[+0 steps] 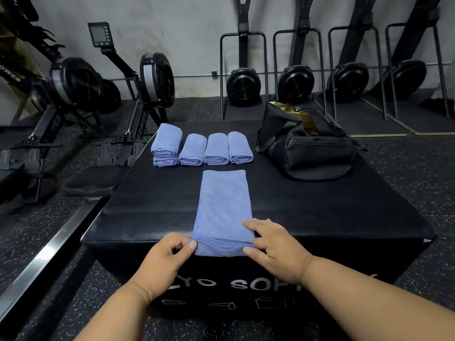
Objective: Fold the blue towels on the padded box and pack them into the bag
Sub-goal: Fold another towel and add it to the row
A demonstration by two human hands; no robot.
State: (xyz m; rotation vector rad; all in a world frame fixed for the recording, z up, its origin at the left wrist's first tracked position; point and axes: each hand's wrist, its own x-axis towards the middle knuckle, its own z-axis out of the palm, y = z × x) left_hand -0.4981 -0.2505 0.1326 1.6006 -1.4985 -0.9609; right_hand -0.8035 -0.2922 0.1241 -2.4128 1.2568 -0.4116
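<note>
My left hand [172,252] pinches the near left corner of the long blue microfibre towel [225,207], thumb & fingers curled on its hem. My right hand [270,244] grips the near right corner, thumb under, fingers flat on top. Towel lies folded lengthwise in a strip at the near edge of the black padded box [320,212]. Further back, a row of folded blue towels [203,150], w/ one stacked on another at left. Right of them, the black fabric duffel bag [310,148], unzipped.
</note>
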